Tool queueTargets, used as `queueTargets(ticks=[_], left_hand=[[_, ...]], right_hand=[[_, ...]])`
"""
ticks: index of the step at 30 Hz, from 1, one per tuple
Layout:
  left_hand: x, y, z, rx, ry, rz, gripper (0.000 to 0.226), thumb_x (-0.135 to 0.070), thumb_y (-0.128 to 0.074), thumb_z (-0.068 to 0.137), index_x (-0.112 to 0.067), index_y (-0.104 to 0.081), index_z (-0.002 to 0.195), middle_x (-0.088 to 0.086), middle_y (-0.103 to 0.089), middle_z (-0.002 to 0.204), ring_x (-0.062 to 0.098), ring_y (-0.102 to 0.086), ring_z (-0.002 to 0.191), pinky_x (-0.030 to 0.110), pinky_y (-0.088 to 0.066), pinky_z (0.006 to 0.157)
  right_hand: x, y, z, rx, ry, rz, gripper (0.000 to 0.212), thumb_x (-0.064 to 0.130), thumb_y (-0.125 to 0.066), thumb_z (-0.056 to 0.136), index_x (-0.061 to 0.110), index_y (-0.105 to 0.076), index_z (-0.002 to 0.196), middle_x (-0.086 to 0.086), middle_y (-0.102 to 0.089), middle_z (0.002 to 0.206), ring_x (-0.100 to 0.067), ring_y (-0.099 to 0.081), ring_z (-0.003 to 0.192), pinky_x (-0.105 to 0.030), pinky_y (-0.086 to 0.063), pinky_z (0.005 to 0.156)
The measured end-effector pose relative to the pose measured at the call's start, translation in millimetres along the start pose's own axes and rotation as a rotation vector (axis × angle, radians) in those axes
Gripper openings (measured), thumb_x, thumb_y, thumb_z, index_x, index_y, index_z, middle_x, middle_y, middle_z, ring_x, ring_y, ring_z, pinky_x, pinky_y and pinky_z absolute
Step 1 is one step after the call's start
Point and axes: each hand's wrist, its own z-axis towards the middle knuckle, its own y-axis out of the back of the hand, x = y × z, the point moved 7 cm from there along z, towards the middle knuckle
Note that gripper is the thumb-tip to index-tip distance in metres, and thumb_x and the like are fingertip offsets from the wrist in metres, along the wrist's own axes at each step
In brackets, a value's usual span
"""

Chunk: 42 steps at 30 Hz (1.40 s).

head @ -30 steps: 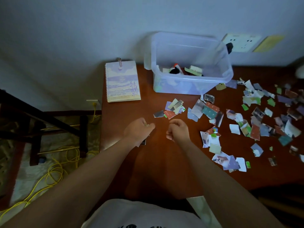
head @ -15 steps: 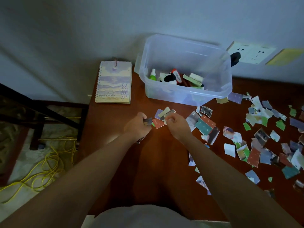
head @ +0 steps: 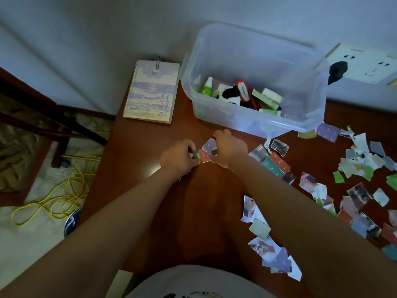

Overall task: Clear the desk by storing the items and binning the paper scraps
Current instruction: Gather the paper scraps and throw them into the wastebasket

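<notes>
**A:** What is on the desk (head: 150, 190), counted?

**B:** One clear plastic box (head: 257, 123) at the back against the wall; one spiral notebook (head: 151, 93) just left of it, lying flat with a clip on its top edge; paper scraps (head: 354, 168) too many to count, strewn over the right half. A small cluster (head: 206, 154) lies apart from them in front of the box; I make out four pieces there: purple, red, a dark one, a green sliver.

**A:** And the hands?

**B:** Two. The left hand (head: 179, 155) is at the cluster's left edge, its fingers (head: 190, 147) curled and pinching a dark scrap, with more paper poking out under the palm; the right hand (head: 231, 148) arches over the cluster, fingers (head: 217, 136) bent down on the purple piece and thumb at the red one, pinching them.

**A:** Changed from a second ago?

**B:** Then both hands hung nearer the body, short of the cluster; half a second ago they reached it; now they close on it from both sides. The box and notebook have not moved.

**A:** What else is around, or blocking the view?

**B:** In the box: a green bottle (head: 206, 87), something black and white, a red item, some pale blocks. On the wall there is one socket plate (head: 365, 63) with one black plug (head: 336, 70); on the floor at left, a yellow cable (head: 64, 190) and dark wooden furniture (head: 53, 125). The right forearm covers some scraps.
</notes>
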Motion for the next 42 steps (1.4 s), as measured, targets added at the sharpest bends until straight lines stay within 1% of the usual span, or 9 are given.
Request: queueTargets(ticks=[5, 9, 12, 15, 20, 28, 32, 37, 42], left_hand=[[-3.1, -5.0, -2.5, 0.006, 0.015, 0.033, 0.009, -0.036, -0.072, 0.078, -0.035, -0.065, 0.083, -0.012, -0.051, 0.095, 0.010, -0.056, 0.075, 0.025, -0.041, 0.066], [-1.3, -5.4, -4.1, -0.007, -0.002, 0.006, 0.011, -0.034, -0.072, 0.079, -0.033, -0.064, 0.086, -0.013, -0.053, 0.095, 0.008, -0.055, 0.077, 0.025, -0.041, 0.069], [-2.2, -5.1, -4.8, -0.024, -0.020, -0.012, 0.021, -0.032, -0.071, 0.078, -0.033, -0.058, 0.094, -0.012, -0.058, 0.102, 0.008, -0.055, 0.081, 0.026, -0.042, 0.070], [-1.5, -5.2, -7.2, -0.025, -0.022, 0.013, 0.019, -0.036, -0.070, 0.080, -0.033, -0.058, 0.095, -0.011, -0.057, 0.103, 0.010, -0.056, 0.085, 0.028, -0.042, 0.074], [3.3, -5.6, -14.8, -0.050, 0.005, 0.085, 0.016, -0.048, -0.065, 0.083, -0.032, -0.062, 0.082, -0.012, -0.047, 0.091, 0.012, -0.057, 0.083, 0.030, -0.039, 0.075], [15.1, -8.9, -27.0, -0.066, 0.000, -0.007, 0.037, -0.048, -0.072, 0.077, -0.034, -0.052, 0.105, -0.016, -0.058, 0.091, 0.009, -0.060, 0.087, 0.034, -0.050, 0.079], [24.4, -5.7, -37.2, -0.102, -0.018, 0.020, 0.042, -0.046, -0.072, 0.078, -0.035, -0.053, 0.113, -0.015, -0.061, 0.108, 0.010, -0.061, 0.096, 0.035, -0.050, 0.084], [32.9, 0.2, -46.5, -0.157, 0.035, 0.054, 0.031, -0.044, -0.071, 0.079, -0.037, -0.058, 0.106, -0.014, -0.059, 0.109, 0.010, -0.060, 0.096, 0.038, -0.048, 0.087], [34.5, 0.4, -47.3, -0.132, 0.134, 0.082, 0.020, -0.050, -0.071, 0.078, -0.035, -0.058, 0.085, -0.013, -0.056, 0.099, 0.012, -0.060, 0.091, 0.037, -0.046, 0.086]], right_hand=[[-6.2, -0.9, -2.2, 0.042, -0.053, 0.013, 0.057, 0.034, -0.083, 0.067, 0.018, -0.053, 0.113, -0.001, -0.059, 0.106, -0.022, -0.061, 0.094, -0.030, -0.046, 0.070], [-8.2, -2.8, -4.2, 0.064, -0.064, -0.026, 0.049, 0.044, -0.081, 0.068, 0.019, -0.061, 0.105, 0.001, -0.058, 0.095, -0.019, -0.058, 0.091, -0.032, -0.050, 0.077], [-9.1, -5.2, -7.9, -0.008, -0.038, 0.014, 0.047, 0.046, -0.076, 0.073, 0.019, -0.056, 0.106, 0.000, -0.058, 0.101, -0.019, -0.054, 0.098, -0.031, -0.044, 0.073], [-7.6, -13.4, -18.9, -0.034, 0.019, 0.114, 0.038, 0.045, -0.058, 0.090, 0.017, -0.052, 0.115, -0.001, -0.065, 0.101, -0.020, -0.062, 0.094, -0.030, -0.046, 0.071], [-11.5, -22.5, -37.1, -0.063, -0.001, 0.226, 0.036, 0.035, -0.061, 0.090, 0.016, -0.050, 0.118, -0.004, -0.068, 0.102, -0.022, -0.065, 0.092, -0.023, -0.037, 0.061], [-15.5, -26.1, -59.5, -0.180, -0.135, 0.458, 0.043, 0.032, -0.062, 0.093, 0.016, -0.047, 0.131, -0.005, -0.065, 0.118, -0.022, -0.063, 0.102, -0.029, -0.050, 0.077], [-21.9, -29.4, -67.0, -0.203, -0.159, 0.537, 0.039, 0.035, -0.061, 0.092, 0.017, -0.050, 0.125, -0.004, -0.065, 0.114, -0.021, -0.063, 0.102, -0.034, -0.054, 0.081], [-20.2, -35.6, -71.5, -0.160, -0.161, 0.549, 0.042, 0.037, -0.061, 0.093, 0.018, -0.047, 0.127, -0.002, -0.063, 0.120, -0.022, -0.060, 0.110, -0.037, -0.053, 0.087], [-11.5, -43.9, -72.1, -0.110, -0.155, 0.548, 0.055, 0.042, -0.060, 0.092, 0.021, -0.041, 0.139, -0.002, -0.058, 0.133, -0.022, -0.057, 0.119, -0.037, -0.052, 0.092]])
